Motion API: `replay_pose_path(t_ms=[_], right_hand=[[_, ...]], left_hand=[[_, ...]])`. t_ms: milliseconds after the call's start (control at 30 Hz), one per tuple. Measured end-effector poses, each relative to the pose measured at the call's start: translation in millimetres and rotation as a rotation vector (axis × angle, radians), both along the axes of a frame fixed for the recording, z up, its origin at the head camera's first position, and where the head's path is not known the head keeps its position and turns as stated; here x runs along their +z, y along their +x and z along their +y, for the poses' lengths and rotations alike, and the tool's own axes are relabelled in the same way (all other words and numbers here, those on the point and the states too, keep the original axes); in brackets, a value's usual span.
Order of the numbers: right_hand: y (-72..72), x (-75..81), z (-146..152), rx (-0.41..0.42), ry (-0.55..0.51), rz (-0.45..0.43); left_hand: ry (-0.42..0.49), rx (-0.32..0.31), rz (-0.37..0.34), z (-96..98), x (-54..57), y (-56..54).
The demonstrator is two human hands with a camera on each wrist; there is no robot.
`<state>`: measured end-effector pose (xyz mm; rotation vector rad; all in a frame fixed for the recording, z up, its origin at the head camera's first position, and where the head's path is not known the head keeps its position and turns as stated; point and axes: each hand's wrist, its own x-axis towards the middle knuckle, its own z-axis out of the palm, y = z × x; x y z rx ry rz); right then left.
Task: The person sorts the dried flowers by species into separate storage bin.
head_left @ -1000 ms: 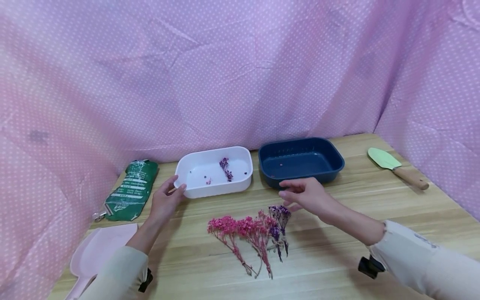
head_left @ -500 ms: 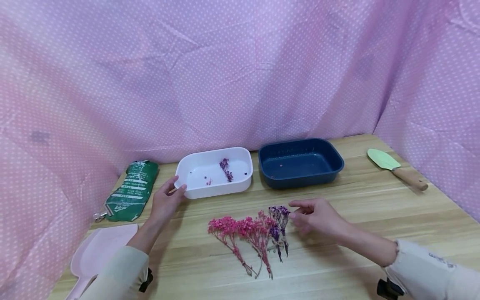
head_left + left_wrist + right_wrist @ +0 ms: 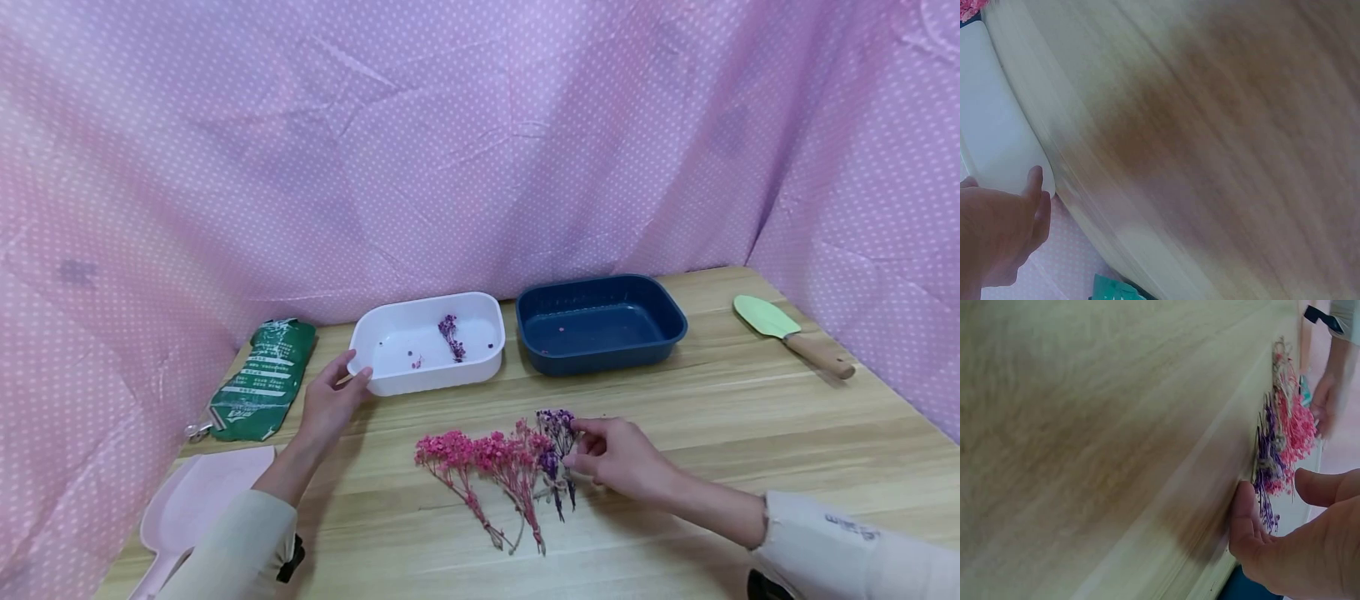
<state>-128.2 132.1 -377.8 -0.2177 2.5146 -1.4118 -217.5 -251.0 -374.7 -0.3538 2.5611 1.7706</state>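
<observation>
My left hand holds the near left corner of a white rectangular tub, thumb on its front wall and fingers by the left rim. A small purple dried flower sprig lies inside. My right hand reaches to the purple dried flower bunches, fingertips right at their right edge. In the right wrist view, a gap shows between the thumb and the other fingers, with purple stems beyond. Pink dried flower bunches, tied with twine, lie left of the purple ones.
A dark blue tub stands right of the white one. The far right holds a green trowel with a wooden handle. At left lie a green bag and a pink dustpan-like scoop. Pink dotted cloth encloses the table.
My right hand has come down from in front of the blue tub to the right side of the purple flowers. My left hand has stayed at the white tub's corner.
</observation>
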Motion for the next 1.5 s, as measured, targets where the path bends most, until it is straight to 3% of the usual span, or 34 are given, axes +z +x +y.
replay_pose_path(t_ms=[200,333,500,767,1033,1133,1233,1400,1500], right_hand=[[3.5,-7.2,-7.6,0.049,0.207,0.157],[5.9,-8.7,-11.7,0.041,0.306,0.177],[5.3,-8.8,-14.3,0.041,0.363,0.188],[8.4,-10.7,-15.8,0.089,0.487,0.305],[9.6,-9.3,-11.6,0.127,0.471,0.440],[7.2,-6.2,-6.8,0.143,0.434,0.416],[2.5,-1.9,-0.4,0.158,0.378,0.338],[-5.1,6.4,11.6,0.119,0.234,0.106],[-7.5,10.7,18.0,0.059,0.096,-0.042]], left_hand=[[0.001,-0.001,0.007,-1.2,-1.8,0.2],[-0.001,-0.006,0.012,-1.7,-2.3,0.4],[0.004,-0.012,0.017,-2.2,-3.0,-0.4],[-0.003,-0.020,0.019,-2.8,-3.6,0.0],[-0.009,-0.022,0.019,-2.1,-1.9,1.0],[-0.012,-0.019,0.018,-1.8,-2.1,1.0],[-0.007,-0.021,0.022,-1.1,-2.4,0.7],[0.003,-0.020,0.025,-1.3,-3.3,0.5],[0.010,-0.017,0.026,-1.3,-3.9,0.2]])
